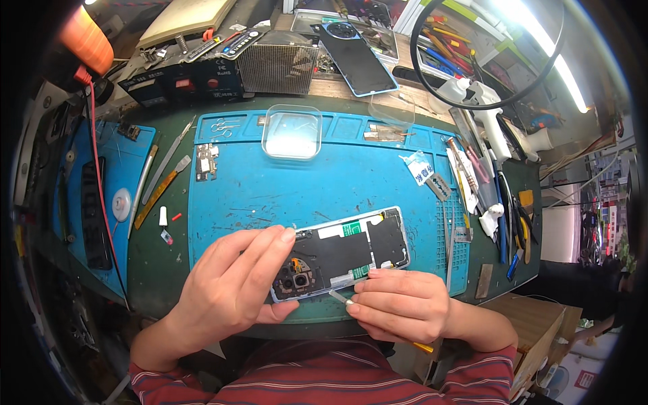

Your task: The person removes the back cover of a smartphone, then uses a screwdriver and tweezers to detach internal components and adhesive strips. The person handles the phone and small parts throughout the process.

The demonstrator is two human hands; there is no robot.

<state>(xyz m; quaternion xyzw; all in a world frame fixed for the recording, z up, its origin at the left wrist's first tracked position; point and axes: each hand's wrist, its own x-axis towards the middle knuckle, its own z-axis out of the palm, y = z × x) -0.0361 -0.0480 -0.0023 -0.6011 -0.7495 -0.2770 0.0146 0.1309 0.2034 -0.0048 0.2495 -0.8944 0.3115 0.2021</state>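
Note:
A smartphone with its back off (347, 253) is tilted above the near part of the blue mat, showing black inner covers, green-and-white labels and a camera cluster (294, 280). My left hand (233, 277) grips the camera end, fingers over the far edge and thumb at the near edge. Between the fingers of my right hand (401, 305) is a pry tool (339, 297) with a flat metal blade and a yellow handle end (423, 347). Its blade tip is at the phone's near long edge; whether it enters the seam I cannot tell. Some right fingers touch that edge.
On the blue mat (236, 196) stand a clear plastic box (292, 131), a razor blade (439, 187) and a small circuit board (206, 162). Knives (162, 192) lie left; pliers and tweezers (516, 229) lie right. A detached phone back cover (358, 61) rests behind.

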